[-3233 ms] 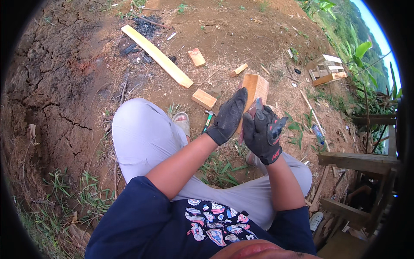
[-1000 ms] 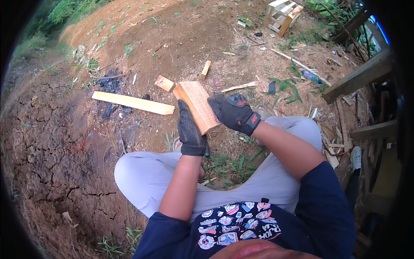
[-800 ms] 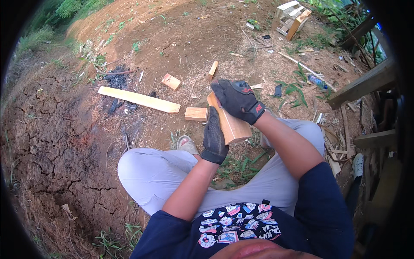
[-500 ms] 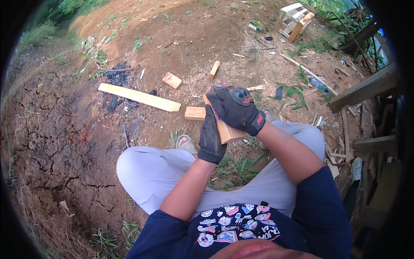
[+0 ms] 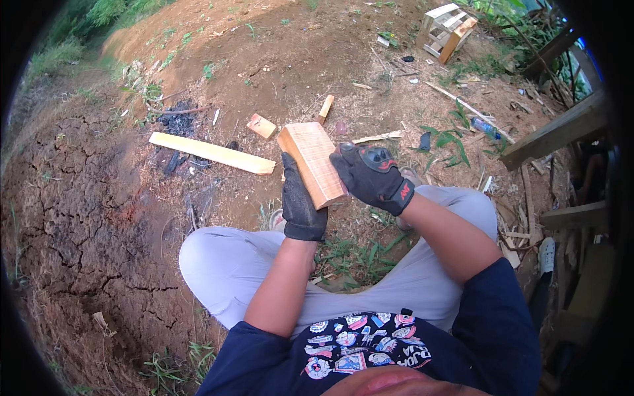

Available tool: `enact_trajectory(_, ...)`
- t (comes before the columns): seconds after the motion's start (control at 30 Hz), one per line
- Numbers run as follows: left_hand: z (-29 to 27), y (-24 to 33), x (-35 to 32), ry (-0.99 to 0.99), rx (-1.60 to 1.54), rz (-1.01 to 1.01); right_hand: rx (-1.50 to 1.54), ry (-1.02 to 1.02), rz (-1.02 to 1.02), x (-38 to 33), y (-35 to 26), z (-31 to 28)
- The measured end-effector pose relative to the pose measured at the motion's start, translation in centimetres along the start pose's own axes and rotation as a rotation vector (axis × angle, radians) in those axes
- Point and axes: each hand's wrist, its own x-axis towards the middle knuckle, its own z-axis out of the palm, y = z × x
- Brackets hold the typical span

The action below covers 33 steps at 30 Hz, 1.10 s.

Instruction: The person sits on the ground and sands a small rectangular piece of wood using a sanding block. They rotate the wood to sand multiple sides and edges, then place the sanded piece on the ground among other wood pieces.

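Observation:
A thick rectangular wooden block (image 5: 312, 158) is held tilted in front of me, its broad, rough-sawn face turned up. My left hand (image 5: 302, 203), in a black glove, is closed around the block's left side and near end. In a black glove with a hard knuckle guard, my right hand (image 5: 371, 173) has its curled fingers against the block's right edge; their undersides are hidden. Beyond the block, a small wood piece (image 5: 262, 125) and a narrow wood stick (image 5: 325, 109) lie on the soil. A long pale plank (image 5: 211, 153) rests to the left.
Charred remains (image 5: 178, 122) lie behind the plank. A slatted wooden crate (image 5: 446, 32) sits at the far right. Wooden beams (image 5: 558, 135) jut in from the right, near a plastic bottle (image 5: 485, 127) and scattered scraps. Cracked soil (image 5: 92, 218) covers the left side.
The block has moved up and left and been turned so its broad face shows. My right hand has slid off that face to the right edge; my left hand has shifted left.

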Motion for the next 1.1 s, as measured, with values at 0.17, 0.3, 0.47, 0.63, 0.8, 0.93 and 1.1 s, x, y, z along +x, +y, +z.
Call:
enact_trajectory(0.17, -1.3, -3.3, -1.8, 0.05, 0.059, 0.007, -0.105, -0.059, -0.174, 2.0, -2.4, -1.3)
enact_trajectory(0.3, -0.7, -5.4, -3.5, -0.132, 0.838, 0.065, -0.269, -0.098, 0.442, 3.7, 7.9, -6.1)
enact_trajectory(0.47, -0.8, -10.4, -4.4, -0.226, 1.067, -0.142, -0.158, 0.273, 0.612, 3.3, 11.6, -12.7)
enact_trajectory(0.63, -1.5, -11.4, -4.9, -0.115, 0.799, -0.408, -0.182, 0.242, 0.675, 2.2, 11.6, -14.8)
enact_trajectory(0.8, -2.4, -11.3, -3.8, -0.017, 0.071, -0.568, -0.169, 0.229, 0.603, 2.4, 11.3, -14.5)
enact_trajectory(0.93, -1.8, -10.5, -2.7, -0.059, 0.212, -0.548, -0.106, 0.208, 0.589, 2.1, 11.3, -14.5)
enact_trajectory(1.1, -3.6, -11.9, -2.0, -0.118, 1.033, -0.425, -0.109, 0.214, 0.581, 1.5, 11.1, -14.8)
